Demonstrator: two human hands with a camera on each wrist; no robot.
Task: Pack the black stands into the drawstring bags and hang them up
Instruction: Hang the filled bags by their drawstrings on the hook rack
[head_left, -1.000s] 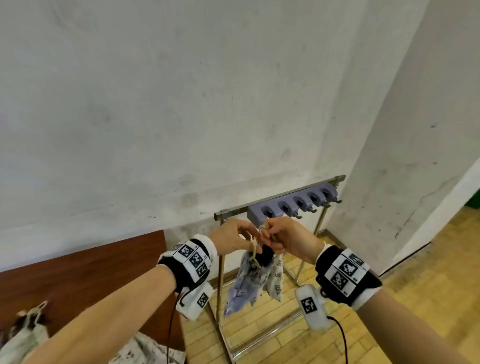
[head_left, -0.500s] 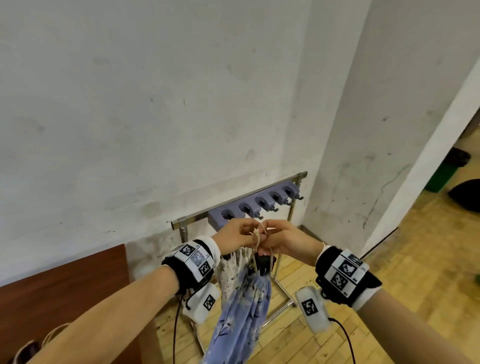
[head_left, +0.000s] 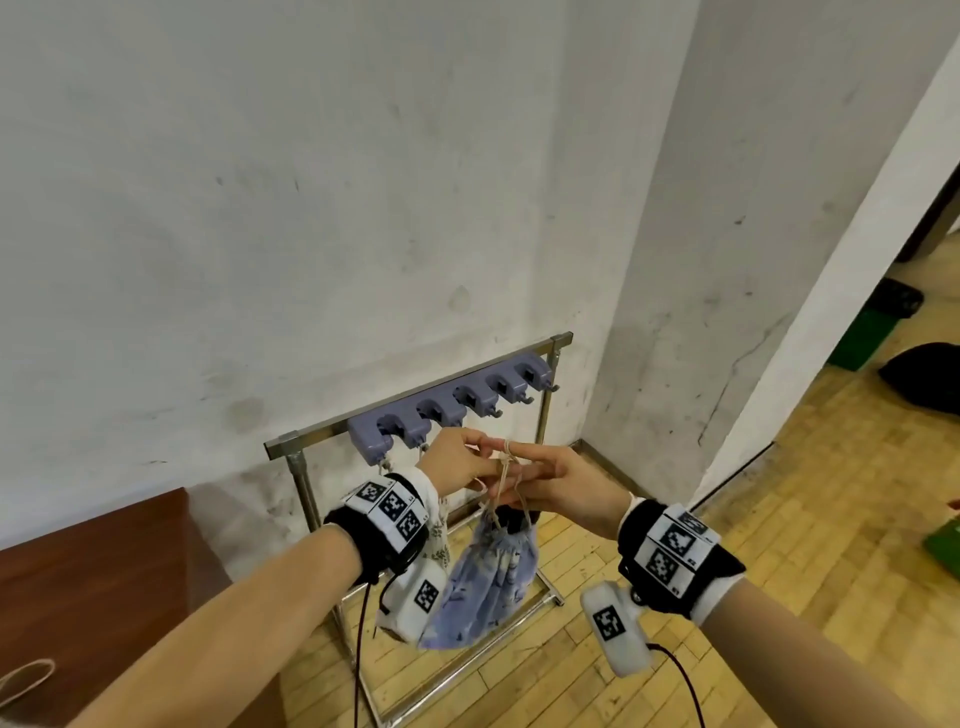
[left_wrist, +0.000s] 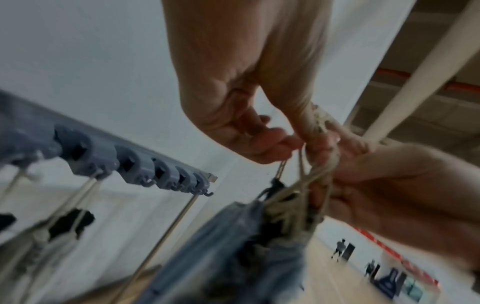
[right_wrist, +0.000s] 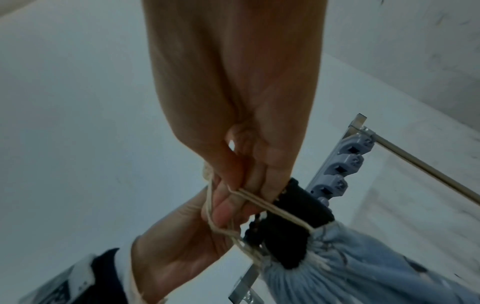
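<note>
A blue floral drawstring bag (head_left: 483, 577) hangs from its cream cords (head_left: 505, 470) between my two hands, just in front of the purple hook rail (head_left: 452, 410). A black stand (right_wrist: 293, 216) pokes out of the bag's gathered mouth. My left hand (head_left: 485, 457) has the cord loop round a finger and pinches a strand. My right hand (head_left: 511, 480) pinches the double cord (right_wrist: 272, 207) right beside it. The hands touch, slightly below and right of the rail's left hooks.
A white floral bag (head_left: 439, 540) with a black stand (left_wrist: 70, 224) hangs from the rail's left hooks, behind my left wrist. The rail sits on a metal rack (head_left: 306, 499) against the wall. A brown table (head_left: 104, 571) lies at the left. Wooden floor spreads to the right.
The hands have come slightly away from the rail's left end and now hold the cord loop stretched open between the fingers. The blue bag still hangs below them.
</note>
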